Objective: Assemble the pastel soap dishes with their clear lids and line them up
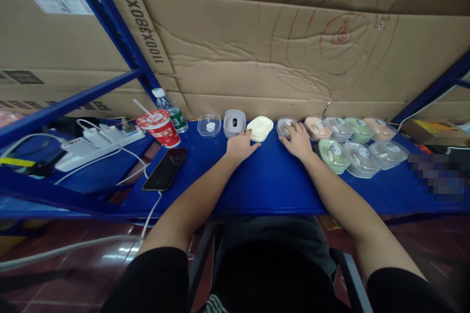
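The grey container [282, 129], right of the cream piece [261, 128] on the blue table [275, 186], lies under my half-spread right hand [299, 142], my loosely curved left hand [239, 147] reaching the cream piece, neither grip discernible; I should keep fingertip pressure light and even to prevent sliding.

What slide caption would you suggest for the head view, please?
Left hand at a cream piece, right hand on a grey container, above a blue table.

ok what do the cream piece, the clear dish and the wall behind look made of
Cream piece: probably matte plastic, given its opaque, even colour and rounded edge. Clear dish: likely glossy plastic, since blue shows through; possibly glass. Wall behind: matte brown cardboard, creased, with printed lettering.
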A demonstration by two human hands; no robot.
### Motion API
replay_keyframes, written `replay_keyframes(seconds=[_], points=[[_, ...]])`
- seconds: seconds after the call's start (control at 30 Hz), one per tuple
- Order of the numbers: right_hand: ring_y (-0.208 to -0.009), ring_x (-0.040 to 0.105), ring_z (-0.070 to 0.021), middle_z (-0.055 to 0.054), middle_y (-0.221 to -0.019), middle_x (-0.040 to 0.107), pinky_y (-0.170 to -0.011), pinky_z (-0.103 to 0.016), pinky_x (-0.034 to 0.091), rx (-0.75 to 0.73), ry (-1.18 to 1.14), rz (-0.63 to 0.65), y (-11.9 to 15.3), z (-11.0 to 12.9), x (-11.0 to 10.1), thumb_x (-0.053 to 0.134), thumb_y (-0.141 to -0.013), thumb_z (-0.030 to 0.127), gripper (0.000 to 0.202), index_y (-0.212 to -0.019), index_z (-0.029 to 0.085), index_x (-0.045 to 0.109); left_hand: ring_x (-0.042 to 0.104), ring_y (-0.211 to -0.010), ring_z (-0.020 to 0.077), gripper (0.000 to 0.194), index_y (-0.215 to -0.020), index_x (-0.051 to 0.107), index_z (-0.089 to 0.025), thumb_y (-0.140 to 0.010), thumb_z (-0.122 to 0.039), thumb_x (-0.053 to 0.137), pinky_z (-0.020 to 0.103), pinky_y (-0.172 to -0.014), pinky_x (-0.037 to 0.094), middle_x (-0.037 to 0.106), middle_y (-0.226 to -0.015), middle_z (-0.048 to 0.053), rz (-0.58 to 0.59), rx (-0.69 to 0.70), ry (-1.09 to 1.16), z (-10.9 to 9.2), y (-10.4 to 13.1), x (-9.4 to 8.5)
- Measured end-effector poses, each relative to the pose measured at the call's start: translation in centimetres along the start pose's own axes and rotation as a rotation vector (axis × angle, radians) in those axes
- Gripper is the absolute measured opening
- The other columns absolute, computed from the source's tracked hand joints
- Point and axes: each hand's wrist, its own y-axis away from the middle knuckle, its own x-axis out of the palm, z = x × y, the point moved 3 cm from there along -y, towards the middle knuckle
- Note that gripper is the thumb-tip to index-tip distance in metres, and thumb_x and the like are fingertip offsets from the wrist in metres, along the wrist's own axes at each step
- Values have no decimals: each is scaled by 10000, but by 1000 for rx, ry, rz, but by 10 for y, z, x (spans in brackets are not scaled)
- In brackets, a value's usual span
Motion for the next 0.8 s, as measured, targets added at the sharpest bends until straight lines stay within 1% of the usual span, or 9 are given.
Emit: replay_keyframes(seconds=[0.07, 0.13, 0.23, 0.37, 0.47, 0.6, 0.73, 0.8], points=[[-1531, 419, -433, -190, -1620, 533, -1255, -613, 351, -53, -45, 2, -1, -1, 4, 621, -991, 421, 586, -1515, 158, 629, 744, -1121, 366, 593, -1523, 564, -200, -1025, -519, 602, 458, -916, 582, 732, -1320, 181, 4, 35, -35, -2, 0, 2], [-1521, 444, -407, -176, -1604, 555, -1270, -600, 350, -108, -86, -4, -2, 2, 8, 635, -984, 414, 568, -1496, 168, 649, 743, -1132, 346, 490, -1509, 587, -220, -1062, -417, 547, 449, -931, 571, 739, -1305, 170, 5, 88, -64, -4, 0, 2], [-1531, 448, -386, -178, -1608, 553, -1286, -589, 345, -158, -132, -7, -3, 9, 12, 660, -976, 421, 584, -1500, 162, 646, 746, -1135, 324, 412, -1452, 642, -221, -1087, -309, 470, 444, -949, 556, 762, -1267, 154, -10, 145, -100, -6, 0, 1], [-1559, 425, -389, -170, -1605, 564, -1309, -577, 322, -170, -163, -14, -4, 17, 15, 669, -976, 401, 579, -1499, 152, 649, 765, -1092, 307, 377, -1362, 694, -202, -1083, -256, 446, 424, -923, 559, 790, -1208, 144, -20, 140, -119, -5, -2, 0], [-1556, 434, -398, -162, -1588, 586, -1300, -575, 345, -150, -193, -48, -6, 17, 17, 679, -964, 388, 565, -1473, 144, 667, 777, -1071, 292, 397, -1414, 661, -208, -1074, -242, 459, 418, -954, 555, 802, -1176, 141, -30, 126, -111, -4, -3, 1], [-1544, 445, -408, -183, -1548, 619, -1291, -588, 355, -138, -232, -139, -9, 12, 16, 669, -946, 388, 544, -1414, 112, 697, 786, -1042, 284, 438, -1473, 612, -206, -1058, -236, 474, 413, -959, 563, 806, -1153, 140, -43, 121, -92, -2, -4, 4], [-1538, 457, -396, -167, -1525, 641, -1264, -641, 368, -104, -313, -277, -10, 5, 2, 591, -989, 531, 557, -1404, 172, 688, 787, -1012, 273, 473, -1509, 577, -203, -1041, -251, 518, 395, -928, 583, 811, -1123, 115, -60, 131, -24, 0, -4, 3], [-1492, 518, -374, -154, -1499, 663, -1242, -631, 402, -92, -397, -368, -6, 5, -10, 548, -1005, 610, 575, -1397, 211, 680, 774, -1058, 267, 489, -1517, 571, -207, -1033, -273, 564, 381, -931, 592, 802, -1153, 104, -95, 172, 46, 0, -2, 0]])
